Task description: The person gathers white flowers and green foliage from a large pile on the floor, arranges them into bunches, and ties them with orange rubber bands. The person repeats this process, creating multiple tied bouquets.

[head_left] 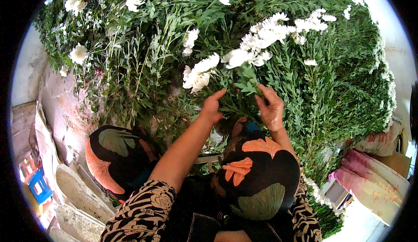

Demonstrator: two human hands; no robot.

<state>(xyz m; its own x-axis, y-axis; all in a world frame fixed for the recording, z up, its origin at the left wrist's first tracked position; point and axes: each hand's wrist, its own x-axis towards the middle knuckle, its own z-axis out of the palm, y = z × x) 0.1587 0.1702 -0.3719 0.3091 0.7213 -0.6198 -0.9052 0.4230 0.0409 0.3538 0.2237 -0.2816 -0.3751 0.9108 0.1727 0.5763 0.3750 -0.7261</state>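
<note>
My left hand is in front of my knees, thumb up, curled around leafy green stems of white chrysanthemums; their flower heads lean just above it. To its right, my right hand pinches a green chrysanthemum leaf sprig between thumb and fingers. Beyond both hands, a row of white chrysanthemum blooms lies across the leafy stems. Foliage partly hides the fingers of my left hand.
Piled chrysanthemum stems surround the hands ahead and to the right. Curved, dirty pale containers stand at lower left, near a blue plastic object. A pink and cream cloth hangs at right. Pale walls border the pile.
</note>
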